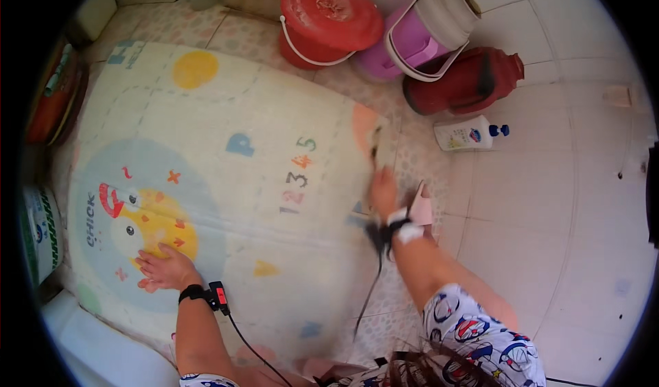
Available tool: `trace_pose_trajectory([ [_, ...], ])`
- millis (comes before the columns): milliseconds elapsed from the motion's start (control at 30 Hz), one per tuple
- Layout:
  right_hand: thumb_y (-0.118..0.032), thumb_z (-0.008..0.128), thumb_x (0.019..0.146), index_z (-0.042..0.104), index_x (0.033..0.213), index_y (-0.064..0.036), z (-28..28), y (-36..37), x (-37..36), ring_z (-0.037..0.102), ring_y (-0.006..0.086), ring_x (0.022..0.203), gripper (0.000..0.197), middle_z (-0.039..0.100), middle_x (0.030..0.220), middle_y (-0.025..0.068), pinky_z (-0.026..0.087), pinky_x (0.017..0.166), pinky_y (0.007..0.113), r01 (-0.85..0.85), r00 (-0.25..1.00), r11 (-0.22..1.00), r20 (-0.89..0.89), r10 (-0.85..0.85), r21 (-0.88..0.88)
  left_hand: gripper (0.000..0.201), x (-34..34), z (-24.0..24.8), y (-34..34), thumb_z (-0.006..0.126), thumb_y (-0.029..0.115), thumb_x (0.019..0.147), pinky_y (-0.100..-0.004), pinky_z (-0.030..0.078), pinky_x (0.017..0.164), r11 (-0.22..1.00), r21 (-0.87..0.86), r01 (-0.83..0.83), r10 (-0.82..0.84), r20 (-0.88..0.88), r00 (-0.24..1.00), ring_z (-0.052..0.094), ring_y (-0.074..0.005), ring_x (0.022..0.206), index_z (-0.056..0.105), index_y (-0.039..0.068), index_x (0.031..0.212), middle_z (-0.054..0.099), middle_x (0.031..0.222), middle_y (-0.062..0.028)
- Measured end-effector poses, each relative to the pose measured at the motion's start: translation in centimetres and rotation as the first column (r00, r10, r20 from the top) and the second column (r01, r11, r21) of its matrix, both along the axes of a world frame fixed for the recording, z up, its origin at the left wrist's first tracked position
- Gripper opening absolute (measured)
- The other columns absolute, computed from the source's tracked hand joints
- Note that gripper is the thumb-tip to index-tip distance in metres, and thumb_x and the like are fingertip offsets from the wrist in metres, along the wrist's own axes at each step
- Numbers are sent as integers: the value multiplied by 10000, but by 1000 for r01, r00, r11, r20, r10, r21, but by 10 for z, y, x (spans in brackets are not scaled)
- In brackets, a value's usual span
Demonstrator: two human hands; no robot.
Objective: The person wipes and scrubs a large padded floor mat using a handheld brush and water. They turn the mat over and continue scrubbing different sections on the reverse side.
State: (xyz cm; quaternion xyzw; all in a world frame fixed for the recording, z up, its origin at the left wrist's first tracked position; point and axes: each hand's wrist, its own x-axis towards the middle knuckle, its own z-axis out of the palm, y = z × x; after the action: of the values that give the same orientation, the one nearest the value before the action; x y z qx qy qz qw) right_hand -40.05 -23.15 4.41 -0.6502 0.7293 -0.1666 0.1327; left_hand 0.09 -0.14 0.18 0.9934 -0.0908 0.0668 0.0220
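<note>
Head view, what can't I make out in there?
- Right hand: head view, its fingers are blurred, so its grip can't be told.
- Dark thing by it: head view, too blurred to identify.
- Left hand: head view, its palm is hidden by the hand itself.
- Bucket: head view, its inside is hidden by the lid.
- Green-and-white thing: head view, cut off by the dark left rim.

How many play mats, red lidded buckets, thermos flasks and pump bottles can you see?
Play mat: 1
Red lidded bucket: 1
Thermos flasks: 2 (purple flask, dark red flask)
Pump bottle: 1
Total: 5
</note>
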Motion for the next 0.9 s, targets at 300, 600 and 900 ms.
trace_pose_trajectory([
  [300,-196,426,868,505,913,37,26,127,11,541,270,641,250,548,701,189,408,542,374,50,939,937,303,-161,345,587,3,7,9,356,453,867,-498,197,994,1000,26,13,-12,-14,1000,265,-270,1260,306,91,1326,274,1387,-108],
  [600,-141,400,868,238,1328,-1,13,29,98,538,401,702,508,559,755,260,425,636,455,-345,929,875,-9,370,339,586,9,-1,12,385,439,857,-504,208,990,1000,-5,-24,24,6,1000,279,-285,1252,311,93,1324,295,1374,-121],
  [900,-167,399,877,204,1355,-69,33,116,-4,574,382,705,525,577,802,249,439,592,438,-404,853,747,-77,516,527,585,7,1,8,419,420,832,-490,161,1016,996,-90,-20,19,-4,1000,249,-284,1270,324,110,1319,277,1388,-95],
])
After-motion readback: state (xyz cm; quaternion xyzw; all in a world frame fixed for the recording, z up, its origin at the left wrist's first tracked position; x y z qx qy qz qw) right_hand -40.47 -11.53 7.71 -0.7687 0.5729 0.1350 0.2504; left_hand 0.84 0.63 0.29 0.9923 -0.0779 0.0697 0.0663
